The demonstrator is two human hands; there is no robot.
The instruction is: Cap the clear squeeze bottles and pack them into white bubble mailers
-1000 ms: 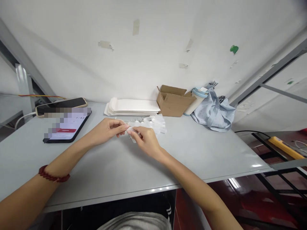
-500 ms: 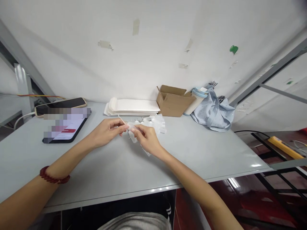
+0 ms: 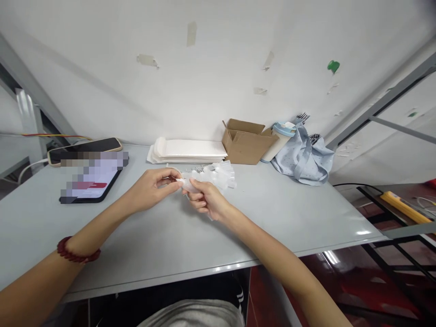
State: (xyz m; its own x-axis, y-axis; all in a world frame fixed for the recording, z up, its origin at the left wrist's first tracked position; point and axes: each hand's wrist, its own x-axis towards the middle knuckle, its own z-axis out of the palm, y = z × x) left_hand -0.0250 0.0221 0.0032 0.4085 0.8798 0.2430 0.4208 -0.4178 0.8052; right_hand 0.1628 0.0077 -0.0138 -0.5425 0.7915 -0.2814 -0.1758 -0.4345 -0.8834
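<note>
Translucent piece point(image 3: 187, 185), one, is held over one grey surface point(image 3: 272, 218) with one blue bag point(image 3: 311, 161), one cardboard box point(image 3: 248, 147), one white stack point(image 3: 194, 150), two phones point(image 3: 102, 177), one cup point(image 3: 277, 141), one clear heap point(image 3: 221, 175). One left hand point(image 3: 148, 190) pinches the piece's tip between fingers point(image 3: 170, 173); one right hand point(image 3: 210, 200) curls fingers around its body.

At twelve o'clock a white wall point(image 3: 225, 59) is dotted with tape scraps point(image 3: 147, 60) and, at two, marked by a green scrap point(image 3: 334, 66). The room is flanked by grey bars point(image 3: 20, 72) at ten and nearly three. The grey table point(image 3: 163, 254) is streaked with glints at six; light is mirrored in the red floor point(image 3: 361, 286) at four.
</note>
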